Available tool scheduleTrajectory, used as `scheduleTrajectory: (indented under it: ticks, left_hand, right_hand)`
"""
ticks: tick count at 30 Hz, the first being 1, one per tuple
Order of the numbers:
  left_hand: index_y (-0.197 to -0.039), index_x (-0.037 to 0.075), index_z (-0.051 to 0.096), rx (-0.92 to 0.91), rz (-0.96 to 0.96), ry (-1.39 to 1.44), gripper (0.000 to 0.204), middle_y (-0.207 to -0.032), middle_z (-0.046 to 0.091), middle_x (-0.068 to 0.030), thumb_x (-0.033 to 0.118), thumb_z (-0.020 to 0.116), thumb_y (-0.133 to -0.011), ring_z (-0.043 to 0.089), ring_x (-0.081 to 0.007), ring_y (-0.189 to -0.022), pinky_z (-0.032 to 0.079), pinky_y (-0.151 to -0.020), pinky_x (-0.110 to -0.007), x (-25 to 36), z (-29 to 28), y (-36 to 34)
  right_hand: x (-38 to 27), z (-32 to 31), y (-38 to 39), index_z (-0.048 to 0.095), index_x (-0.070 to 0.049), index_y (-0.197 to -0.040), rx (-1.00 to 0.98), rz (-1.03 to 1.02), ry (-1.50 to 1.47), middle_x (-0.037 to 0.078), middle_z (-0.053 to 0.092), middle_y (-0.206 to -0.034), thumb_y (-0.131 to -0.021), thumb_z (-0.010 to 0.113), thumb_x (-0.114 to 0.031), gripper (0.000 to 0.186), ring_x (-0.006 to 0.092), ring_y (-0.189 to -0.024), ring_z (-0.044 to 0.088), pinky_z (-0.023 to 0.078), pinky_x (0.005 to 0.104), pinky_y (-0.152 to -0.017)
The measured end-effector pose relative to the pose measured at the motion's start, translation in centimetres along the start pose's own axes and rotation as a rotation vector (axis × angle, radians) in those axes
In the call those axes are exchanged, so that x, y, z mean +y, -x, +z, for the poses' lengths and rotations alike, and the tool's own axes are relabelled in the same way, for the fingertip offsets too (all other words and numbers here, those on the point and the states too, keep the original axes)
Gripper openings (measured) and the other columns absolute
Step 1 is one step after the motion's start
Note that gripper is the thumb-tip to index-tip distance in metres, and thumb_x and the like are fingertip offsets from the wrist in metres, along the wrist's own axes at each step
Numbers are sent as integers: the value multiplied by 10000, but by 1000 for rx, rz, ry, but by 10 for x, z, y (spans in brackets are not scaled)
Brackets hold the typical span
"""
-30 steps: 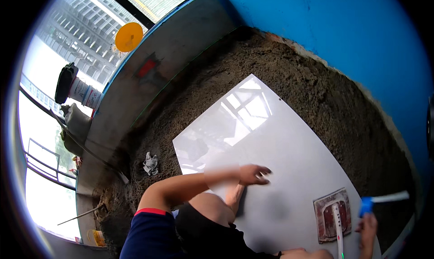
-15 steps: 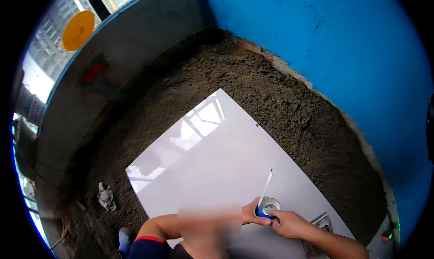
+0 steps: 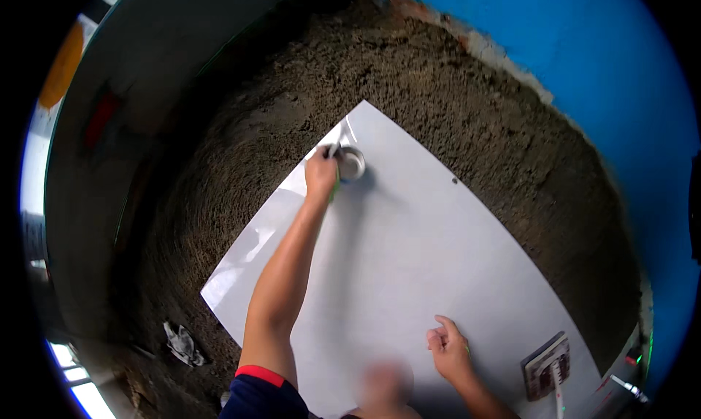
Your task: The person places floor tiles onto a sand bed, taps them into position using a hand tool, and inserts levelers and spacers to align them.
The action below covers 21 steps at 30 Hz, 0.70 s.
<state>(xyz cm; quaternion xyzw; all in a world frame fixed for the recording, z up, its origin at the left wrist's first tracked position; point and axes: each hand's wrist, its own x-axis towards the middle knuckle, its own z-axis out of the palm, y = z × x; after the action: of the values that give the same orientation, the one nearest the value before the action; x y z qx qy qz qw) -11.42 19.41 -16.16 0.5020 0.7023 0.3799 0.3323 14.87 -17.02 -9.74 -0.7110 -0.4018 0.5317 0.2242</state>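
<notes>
A large glossy white tile [image 3: 387,258] lies on a bed of rough brown mortar. My left hand [image 3: 321,174] reaches far out over it, close to its far corner. Its fingers are closed on a round, open cup-like thing [image 3: 353,163] with a pale rim and grey inside; its exact kind is unclear. A thin light piece shows at the fingers there. My right hand [image 3: 449,349] hovers over the near part of the tile, some fingers curled and one stretched out, with nothing visible in it.
Right of my right hand, a flat rectangular stained tool [image 3: 548,368] with a pale handle rests on the tile. A white pen-like thing [image 3: 629,388] lies at the lower right. Crumpled grey-white scrap [image 3: 182,344] lies on mortar at left. A blue wall [image 3: 584,46] borders the right.
My left hand has carried the cup-like thing from the near side to the tile's far corner. My right hand has let go of it and stays near. The view has shifted.
</notes>
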Motion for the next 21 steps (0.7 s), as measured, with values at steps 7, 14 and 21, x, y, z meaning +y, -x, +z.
scheduleTrajectory:
  ticks: [7,14,21]
  left_hand:
    - [-1032,-28,648,-33,83,9,352,-995,623,-138,276,655,-854,586,-244,-904,454,-816,-340,-14,12,-48]
    - [-1254,-66,473,86,30,703,437,-1024,598,-113,197,600,-929,570,-137,-859,484,-792,-265,-33,6,25]
    - [-1284,-50,485,58,0,403,490,-1161,583,-138,211,655,-906,555,-183,-991,471,-860,-306,-14,9,93]
  right_hand:
    - [37,26,-5,640,-13,-923,-68,175,-203,93,658,-669,-917,603,-209,199,158,-523,600,490,310,-521]
    - [35,9,-13,608,-11,-911,-130,161,-288,55,625,-596,-930,598,-196,185,88,-446,536,429,261,-438]
    - [47,16,-16,576,-31,-868,-92,25,-196,40,624,-586,-933,575,-171,154,111,-450,557,454,293,-476]
